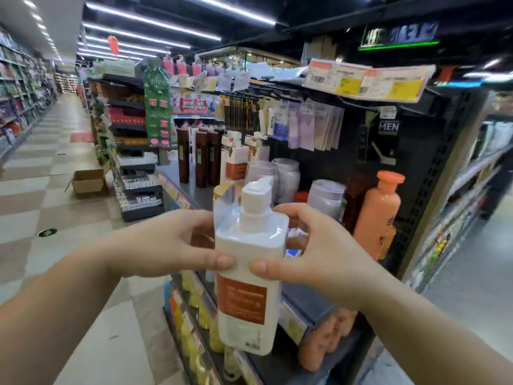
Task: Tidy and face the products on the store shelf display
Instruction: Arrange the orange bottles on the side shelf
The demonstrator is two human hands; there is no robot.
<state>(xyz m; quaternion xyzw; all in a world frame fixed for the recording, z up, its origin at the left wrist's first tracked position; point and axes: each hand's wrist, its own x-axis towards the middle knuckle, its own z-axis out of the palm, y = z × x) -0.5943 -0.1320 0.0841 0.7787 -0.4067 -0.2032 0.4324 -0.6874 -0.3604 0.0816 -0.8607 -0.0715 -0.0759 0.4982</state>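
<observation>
I hold the white pump bottle point(249, 273) upright in front of the shelf point(191, 190), my left hand point(166, 243) and right hand point(313, 251) both grasping its shoulders, equally near, orange label facing me.

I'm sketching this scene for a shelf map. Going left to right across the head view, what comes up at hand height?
Brown cardboard box on the floor → left hand → white pump bottle with orange label → right hand → orange flip-cap bottle.

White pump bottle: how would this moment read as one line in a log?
held: white pump bottle | left hand: grips bottle | right hand: grips bottle | position: in front of shelf, off it
</observation>
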